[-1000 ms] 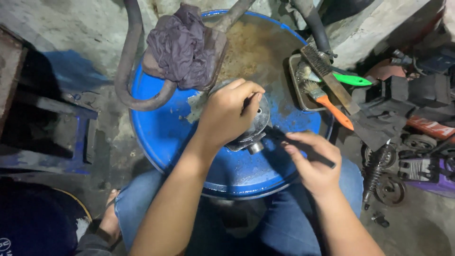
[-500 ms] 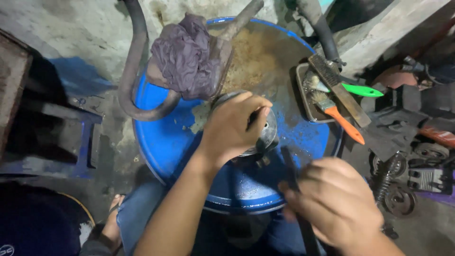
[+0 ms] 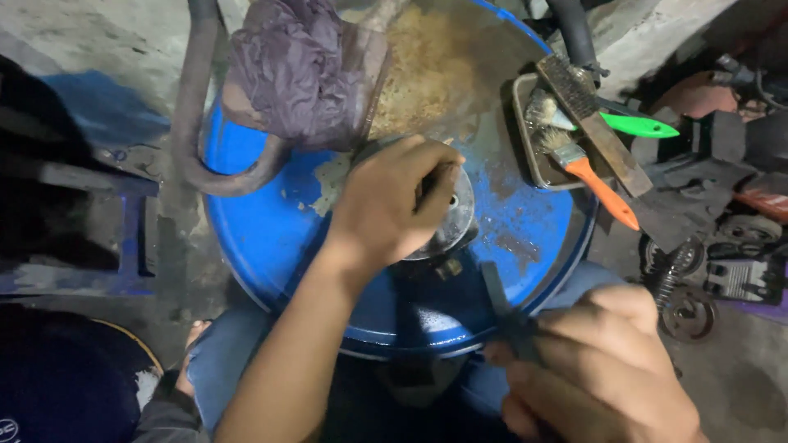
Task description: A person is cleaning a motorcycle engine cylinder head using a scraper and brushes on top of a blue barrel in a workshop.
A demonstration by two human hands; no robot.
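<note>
The left arm reaches forward from the lower middle of the view, forearm bare, wrist bent slightly down. The left hand [image 3: 394, 201] is cupped palm-down, its fingers [image 3: 435, 160] curled over and closed in a grasp. The right hand [image 3: 599, 373] sits low and close at the lower right, knuckles up, fingers clenched into a tight fist-like grip.

Round metal disc [image 3: 450, 215] flat on drum (centre) — dark tool [image 3: 501, 308] beside.
</note>
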